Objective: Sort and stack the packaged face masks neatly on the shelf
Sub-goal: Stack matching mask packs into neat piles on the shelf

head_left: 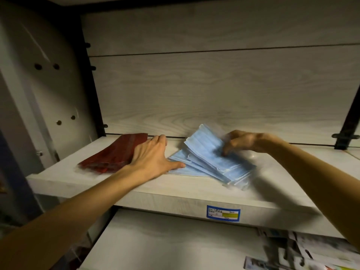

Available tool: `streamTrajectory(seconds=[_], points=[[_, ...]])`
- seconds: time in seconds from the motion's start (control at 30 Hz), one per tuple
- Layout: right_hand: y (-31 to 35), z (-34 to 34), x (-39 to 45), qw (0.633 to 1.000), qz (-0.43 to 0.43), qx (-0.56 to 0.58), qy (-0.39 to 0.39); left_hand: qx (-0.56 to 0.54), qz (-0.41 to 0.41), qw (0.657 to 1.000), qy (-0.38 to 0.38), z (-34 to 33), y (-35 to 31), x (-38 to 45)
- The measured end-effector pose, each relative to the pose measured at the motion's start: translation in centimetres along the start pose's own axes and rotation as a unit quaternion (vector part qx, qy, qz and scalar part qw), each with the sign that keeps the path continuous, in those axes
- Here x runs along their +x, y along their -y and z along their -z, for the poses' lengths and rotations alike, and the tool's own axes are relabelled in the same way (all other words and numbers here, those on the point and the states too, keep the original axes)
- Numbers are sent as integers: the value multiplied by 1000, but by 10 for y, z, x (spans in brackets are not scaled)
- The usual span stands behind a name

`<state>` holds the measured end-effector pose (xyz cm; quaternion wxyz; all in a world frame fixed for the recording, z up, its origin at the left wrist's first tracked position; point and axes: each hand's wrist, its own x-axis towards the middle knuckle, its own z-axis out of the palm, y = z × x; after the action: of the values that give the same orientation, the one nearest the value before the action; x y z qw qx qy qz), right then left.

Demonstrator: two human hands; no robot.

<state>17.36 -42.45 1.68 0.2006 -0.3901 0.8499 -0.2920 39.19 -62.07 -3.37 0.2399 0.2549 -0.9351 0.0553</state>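
Note:
A fanned pile of blue packaged face masks (210,162) lies on the pale wooden shelf (155,193), right of centre. A flat stack of red packaged masks (115,152) lies to its left. My left hand (152,158) rests flat on the shelf between the two piles, its fingers straight, covering the red stack's right edge, and its thumb touches the blue pile's left edge. My right hand (243,141) is at the blue pile's far right side, its curled fingers pinching the raised top blue pack; the hand is motion-blurred.
A grey wood-grain back panel (214,84) closes the shelf behind. A dark upright post (91,75) stands at the left, another at the far right. A blue price label (223,213) sits on the shelf's front edge. Packaged goods (303,252) lie on the lower shelf.

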Motion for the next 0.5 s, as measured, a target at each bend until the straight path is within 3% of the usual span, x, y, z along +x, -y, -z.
streamTrajectory(seconds=[0.17,0.23,0.3,0.4,0.5], points=[[0,-2,-9,999,4,-22,47,9,-14,998,-53,-5,-1,7],[-8,-2,-12,999,5,25,21,-50,-2,996,-72,-10,-1,4],[-17,-3,-19,995,17,98,-17,-164,62,983,-47,-15,-7,1],[-24,-5,-30,975,32,206,-81,-393,197,897,45,-17,-24,4],[-21,-9,-38,943,64,272,-181,-590,221,770,99,-11,-48,10]])
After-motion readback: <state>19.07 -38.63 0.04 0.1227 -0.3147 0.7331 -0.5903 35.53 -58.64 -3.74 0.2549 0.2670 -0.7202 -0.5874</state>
